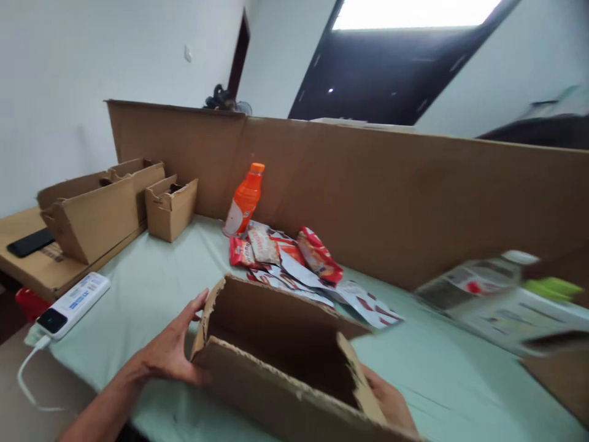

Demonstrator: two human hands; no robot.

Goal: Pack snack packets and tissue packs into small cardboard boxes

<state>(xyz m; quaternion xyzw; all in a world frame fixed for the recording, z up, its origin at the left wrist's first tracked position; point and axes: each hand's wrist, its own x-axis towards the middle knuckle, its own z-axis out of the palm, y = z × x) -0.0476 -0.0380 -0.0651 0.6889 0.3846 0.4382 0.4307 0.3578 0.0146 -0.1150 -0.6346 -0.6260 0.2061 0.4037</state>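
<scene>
An open brown cardboard box (257, 319) with torn edges lies in front of me on the pale green table (151, 288). My left hand (172, 350) presses flat against its left end, fingers spread. My right hand (391, 402) holds its right end from below and is partly hidden by the box wall. The inside of the box looks bare as far as it shows.
Red and white snack packets (294, 258) lie behind the box beside an orange bottle (243, 199). A tall cardboard wall (391, 190) lines the far edge. Small cardboard boxes (105, 205), a phone (30, 242) and a white power strip (71, 304) sit left. Blurred items (501, 294) lie right.
</scene>
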